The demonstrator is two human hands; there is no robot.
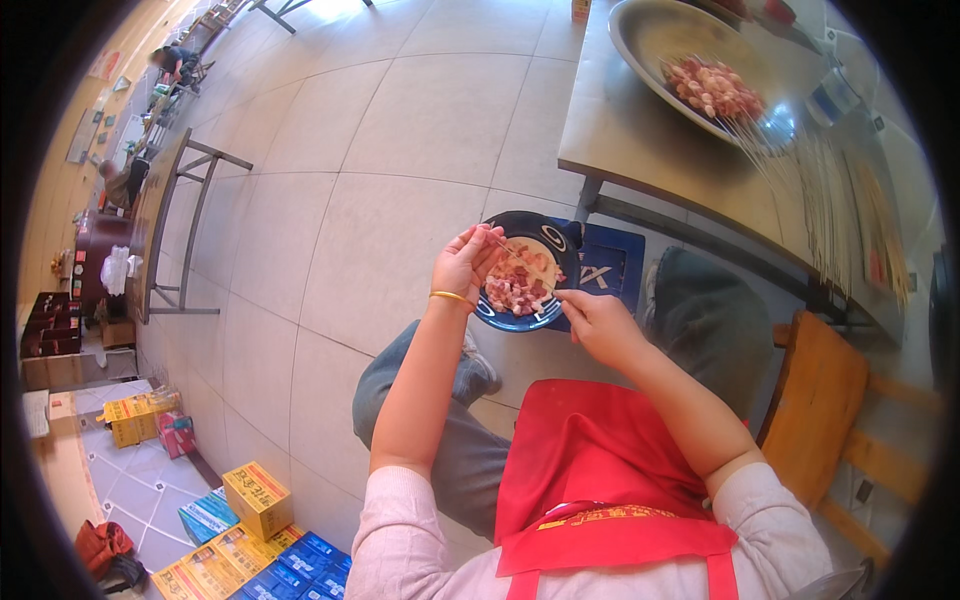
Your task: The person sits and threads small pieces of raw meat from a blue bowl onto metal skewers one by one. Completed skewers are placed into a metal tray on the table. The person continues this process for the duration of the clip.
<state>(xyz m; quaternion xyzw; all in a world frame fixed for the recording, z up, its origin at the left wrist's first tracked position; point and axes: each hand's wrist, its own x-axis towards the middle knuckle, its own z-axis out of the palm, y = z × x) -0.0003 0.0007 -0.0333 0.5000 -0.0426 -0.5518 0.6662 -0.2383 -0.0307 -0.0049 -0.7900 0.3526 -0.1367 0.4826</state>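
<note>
My left hand (466, 262) is raised over the left rim of a blue basin (517, 322), its fingers pinching a small piece of meat at one end of a thin skewer (514, 255). At the basin's right side, my right hand (600, 322) grips the skewer's other end between thumb and fingers. Cut pieces of pink and pale raw meat (517, 289) lie in the basin below both hands. On the table at the upper right, a large metal bowl (637, 56) holds a pile of skewered meat (712, 86), with the skewer ends pointing over the rim.
Many bare skewers (825, 217) lie along the metal-topped table (645, 165) on the right. A blue crate (611, 262) is under the basin. A wooden chair (814, 405) stands at my right. Stacked cartons (259, 499) are at the lower left, and two people are far off at the upper left.
</note>
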